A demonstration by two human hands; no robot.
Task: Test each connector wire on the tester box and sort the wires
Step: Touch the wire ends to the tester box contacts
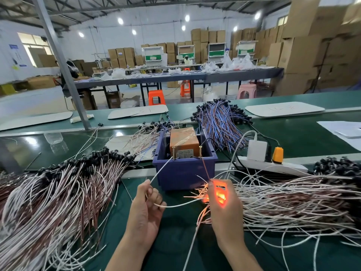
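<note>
A white lead (161,169) is pinched in the left hand (146,200) and is run up and away to the left brass pin (173,152) of the tester box (184,142), which is set in a blue bin (183,173) straight ahead, about equally near to both hands. The red-brown lead (205,167) is slanted from the right pin (200,151) down to the right hand (224,208), whose fingers are curled round a connector (220,195) that glows orange. A label (184,154) is seen on the box's front, but its print cannot be read.
</note>
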